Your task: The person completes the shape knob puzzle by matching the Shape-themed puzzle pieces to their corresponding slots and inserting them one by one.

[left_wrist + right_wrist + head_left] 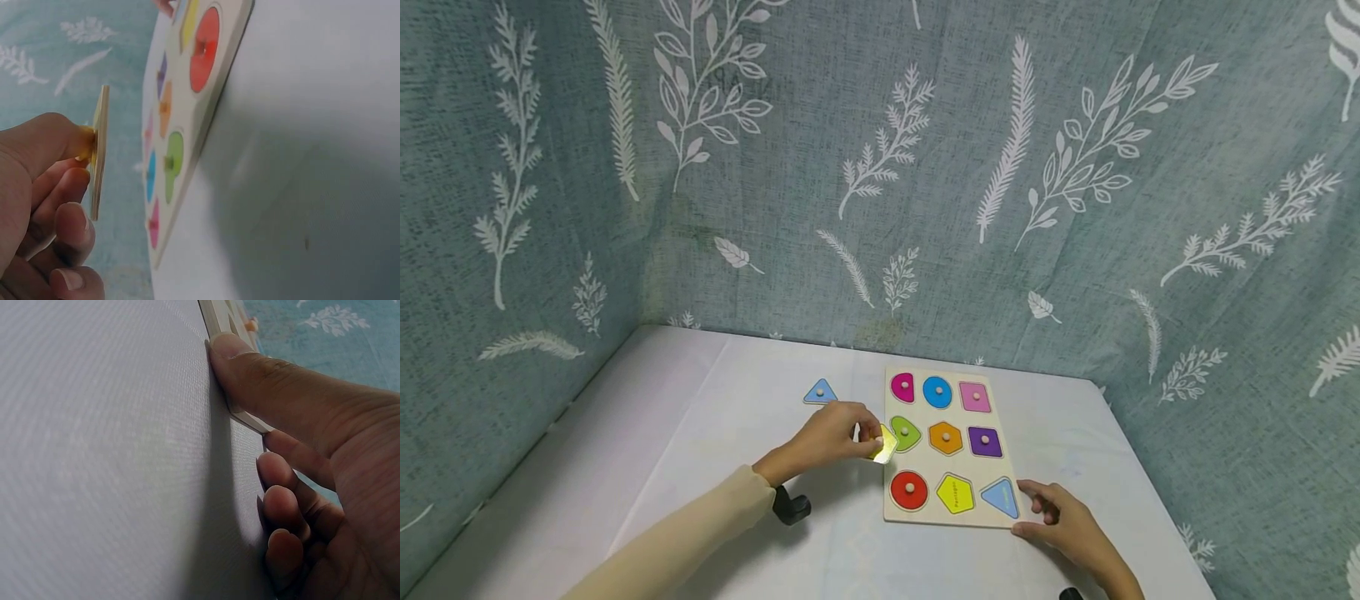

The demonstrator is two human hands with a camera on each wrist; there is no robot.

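My left hand (835, 433) pinches the knob of a yellow pentagon puzzle piece (887, 447) just over the left edge of a wooden shape puzzle board (929, 465). In the left wrist view the piece (99, 156) stands edge-on, off the table. At the board's near right corner, my right hand (1063, 527) grips the edge between thumb and index finger, the other fingers curled beside it. Knobbed pieces fill most recesses. The yellow pentagon recess (956, 493) and blue triangle recess (1001, 497) show bare printed bottoms. A blue triangle piece (822, 387) lies left of the board.
A white cloth (700, 467) covers the table. Grey-green patterned fabric (880, 167) hangs behind it and along both sides. A black strap piece (791, 506) sits at my left wrist.
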